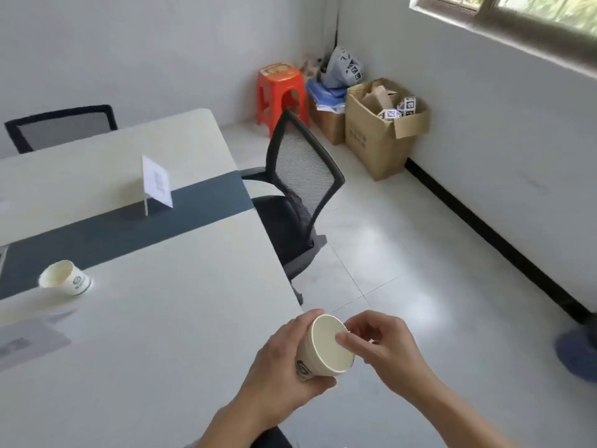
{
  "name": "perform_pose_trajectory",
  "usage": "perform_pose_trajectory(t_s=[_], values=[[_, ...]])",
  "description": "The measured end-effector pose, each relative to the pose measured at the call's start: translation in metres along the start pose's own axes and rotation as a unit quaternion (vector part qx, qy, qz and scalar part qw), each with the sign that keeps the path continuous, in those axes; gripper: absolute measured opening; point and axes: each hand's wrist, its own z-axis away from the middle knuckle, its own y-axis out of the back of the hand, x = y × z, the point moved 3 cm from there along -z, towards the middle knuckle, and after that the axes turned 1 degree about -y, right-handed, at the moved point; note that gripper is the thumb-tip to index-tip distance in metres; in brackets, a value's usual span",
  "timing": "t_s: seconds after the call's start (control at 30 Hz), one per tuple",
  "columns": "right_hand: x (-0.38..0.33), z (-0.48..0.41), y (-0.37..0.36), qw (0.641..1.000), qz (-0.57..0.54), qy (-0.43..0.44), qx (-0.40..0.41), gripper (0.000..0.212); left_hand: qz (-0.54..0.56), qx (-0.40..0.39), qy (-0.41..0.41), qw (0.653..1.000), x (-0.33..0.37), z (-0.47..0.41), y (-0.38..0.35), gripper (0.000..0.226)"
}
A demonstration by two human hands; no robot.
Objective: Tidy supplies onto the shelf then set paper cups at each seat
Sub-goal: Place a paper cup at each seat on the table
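Note:
My left hand point(281, 363) grips a cream paper cup point(326, 347) with a dark logo, mouth tilted toward me, just past the table's near right corner. My right hand point(381, 344) pinches the cup's rim, thumb inside the mouth. Whether it is one cup or a nested stack I cannot tell. A second paper cup point(66, 278) of the same kind stands upright on the table point(168, 318) at the left, beside the dark centre strip.
A white card stand point(156, 182) sits on the dark strip. A black mesh chair point(297, 189) is at the table's right end, another chair point(61, 126) at the far side. An orange stool point(281, 92) and cardboard boxes point(381, 130) fill the corner.

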Motion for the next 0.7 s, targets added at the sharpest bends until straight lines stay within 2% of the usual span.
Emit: perform_pose_trajectory(t_s=[0.33, 0.7], values=[[0.045, 0.011, 0.137, 0.992, -0.017, -0.041, 0.115, 0.008, -0.016, -0.098, -0.062, 0.993, 0.087, -0.082, -0.096, 0.08], [0.049, -0.097, 0.303, 0.969, -0.155, -0.049, 0.185, 0.009, 0.045, -0.15, -0.031, 0.987, 0.146, -0.271, -0.164, 0.073]])
